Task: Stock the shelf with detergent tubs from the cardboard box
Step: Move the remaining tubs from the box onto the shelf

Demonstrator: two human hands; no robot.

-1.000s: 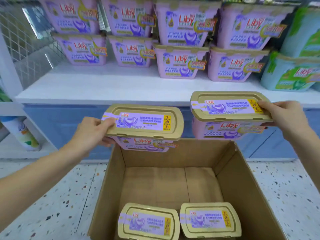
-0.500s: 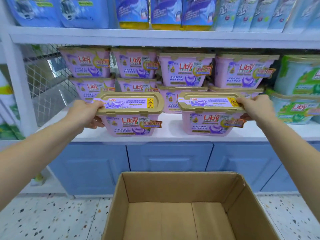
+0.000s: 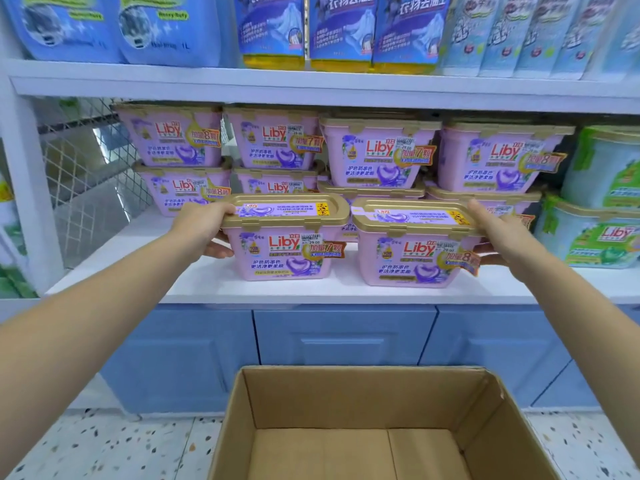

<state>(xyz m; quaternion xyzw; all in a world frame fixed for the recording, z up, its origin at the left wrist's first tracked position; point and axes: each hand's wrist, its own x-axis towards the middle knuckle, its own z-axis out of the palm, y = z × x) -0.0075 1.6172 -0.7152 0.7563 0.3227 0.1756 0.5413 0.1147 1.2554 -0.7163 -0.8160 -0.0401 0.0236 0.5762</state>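
My left hand [image 3: 204,226] grips the left end of a pink detergent tub with a gold lid [image 3: 284,242]. My right hand [image 3: 498,235] grips the right end of a second pink tub [image 3: 412,251]. Both tubs sit side by side at the front of the white shelf [image 3: 207,282], their bases at or just above its surface. Behind them stand stacked rows of the same pink tubs [image 3: 377,154]. The open cardboard box [image 3: 363,396] is on the floor below, and only its far part shows.
Green and blue tubs [image 3: 602,202] fill the shelf's right end. A wire mesh panel [image 3: 86,188] closes its left side. Blue detergent pouches [image 3: 332,29] stand on the shelf above. Blue cabinet doors [image 3: 343,337] sit under the shelf, with speckled floor [image 3: 104,448] around the box.
Both hands lifted the two tubs out of the box and carried them forward onto the shelf's front. My view tilted up, so the tubs left inside the box have dropped out of sight.
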